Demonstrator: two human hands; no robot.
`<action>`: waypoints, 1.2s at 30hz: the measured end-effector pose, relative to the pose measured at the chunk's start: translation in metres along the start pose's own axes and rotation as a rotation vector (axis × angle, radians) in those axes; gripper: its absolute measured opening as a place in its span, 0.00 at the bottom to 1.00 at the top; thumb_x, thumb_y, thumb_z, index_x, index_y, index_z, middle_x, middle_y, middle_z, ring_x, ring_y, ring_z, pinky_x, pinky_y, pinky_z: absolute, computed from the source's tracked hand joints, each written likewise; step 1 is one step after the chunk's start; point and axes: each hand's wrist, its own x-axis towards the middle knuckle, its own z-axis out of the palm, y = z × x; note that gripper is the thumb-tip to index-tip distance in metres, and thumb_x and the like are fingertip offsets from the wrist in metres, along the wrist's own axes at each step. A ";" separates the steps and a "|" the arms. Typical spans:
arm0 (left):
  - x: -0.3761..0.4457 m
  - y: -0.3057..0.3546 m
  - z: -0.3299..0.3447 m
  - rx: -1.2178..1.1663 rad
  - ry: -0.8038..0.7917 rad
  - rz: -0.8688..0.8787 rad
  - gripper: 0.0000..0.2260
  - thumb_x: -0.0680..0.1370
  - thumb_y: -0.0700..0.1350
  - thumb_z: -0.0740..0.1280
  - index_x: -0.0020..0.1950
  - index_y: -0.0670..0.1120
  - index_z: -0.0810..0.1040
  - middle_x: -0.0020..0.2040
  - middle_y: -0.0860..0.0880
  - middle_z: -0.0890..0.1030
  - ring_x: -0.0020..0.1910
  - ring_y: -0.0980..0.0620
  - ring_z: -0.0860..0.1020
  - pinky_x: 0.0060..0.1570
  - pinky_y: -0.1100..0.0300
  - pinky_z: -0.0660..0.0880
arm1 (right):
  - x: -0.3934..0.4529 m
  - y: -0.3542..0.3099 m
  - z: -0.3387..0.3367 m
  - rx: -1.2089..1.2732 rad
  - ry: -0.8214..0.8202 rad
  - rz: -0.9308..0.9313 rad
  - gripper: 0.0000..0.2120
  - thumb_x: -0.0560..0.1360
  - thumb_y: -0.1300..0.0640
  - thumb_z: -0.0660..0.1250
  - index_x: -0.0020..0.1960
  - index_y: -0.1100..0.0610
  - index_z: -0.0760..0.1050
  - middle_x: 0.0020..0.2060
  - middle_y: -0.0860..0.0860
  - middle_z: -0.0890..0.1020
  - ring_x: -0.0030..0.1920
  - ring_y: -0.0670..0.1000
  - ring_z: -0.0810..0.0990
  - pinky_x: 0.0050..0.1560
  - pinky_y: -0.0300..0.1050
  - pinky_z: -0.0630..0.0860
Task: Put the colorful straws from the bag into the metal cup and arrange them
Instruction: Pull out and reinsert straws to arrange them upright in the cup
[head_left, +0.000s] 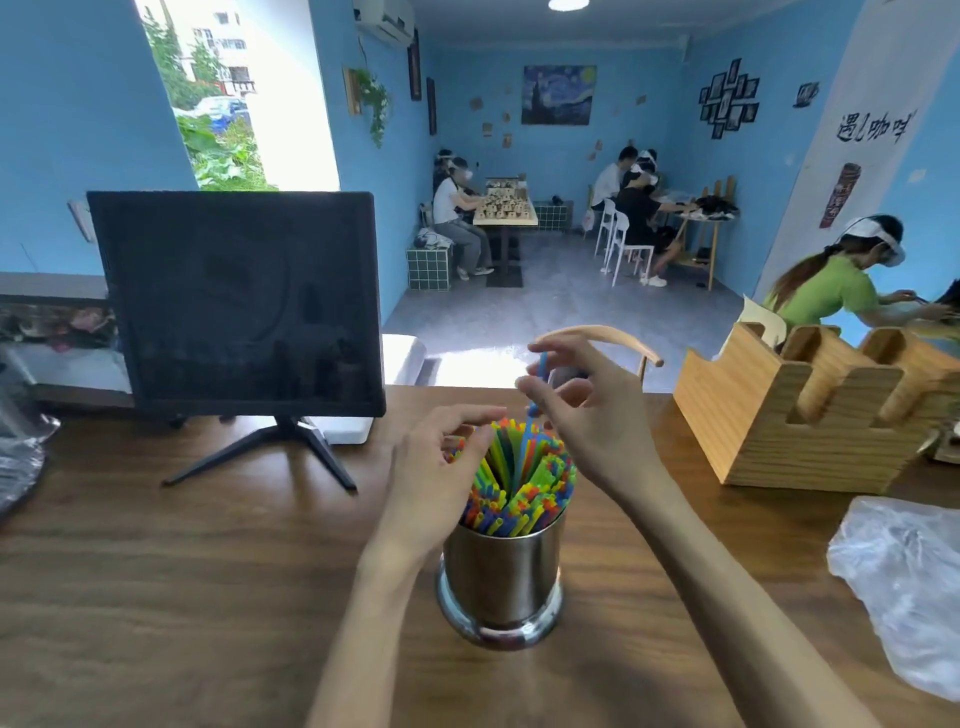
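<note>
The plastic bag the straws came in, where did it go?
In the head view the clear plastic bag lies on the wooden table's right edge, in front of the wooden holder and right of the metal cup.

Both bare forearms are reaching forward from the bottom of the view, angling in toward each other. The left hand (441, 462) is hanging a bit lower with its fingers loosely curled and fingertips pointing right, while the right hand (582, 400) is sitting higher, wrist bent, thumb and fingertips pinching together around something thin, other fingers arched over the top.
</note>
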 end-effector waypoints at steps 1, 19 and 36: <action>0.000 -0.001 0.001 0.007 0.016 0.012 0.09 0.82 0.44 0.70 0.55 0.57 0.85 0.53 0.61 0.85 0.55 0.59 0.82 0.55 0.61 0.78 | -0.004 0.002 0.003 -0.070 -0.049 -0.025 0.08 0.75 0.55 0.76 0.54 0.52 0.83 0.43 0.42 0.83 0.38 0.43 0.83 0.40 0.42 0.78; -0.013 -0.004 0.015 0.287 -0.092 0.123 0.10 0.79 0.57 0.69 0.60 0.64 0.81 0.55 0.65 0.78 0.61 0.60 0.74 0.61 0.56 0.73 | -0.051 0.053 -0.017 0.357 -0.245 0.608 0.16 0.73 0.40 0.71 0.52 0.49 0.87 0.44 0.49 0.88 0.41 0.43 0.82 0.40 0.39 0.79; -0.020 -0.003 0.018 0.268 -0.035 0.045 0.12 0.80 0.54 0.69 0.62 0.65 0.79 0.50 0.62 0.80 0.59 0.63 0.74 0.55 0.69 0.70 | -0.024 0.045 -0.024 0.368 -0.254 0.620 0.15 0.66 0.50 0.78 0.46 0.59 0.87 0.39 0.55 0.88 0.39 0.49 0.86 0.38 0.37 0.81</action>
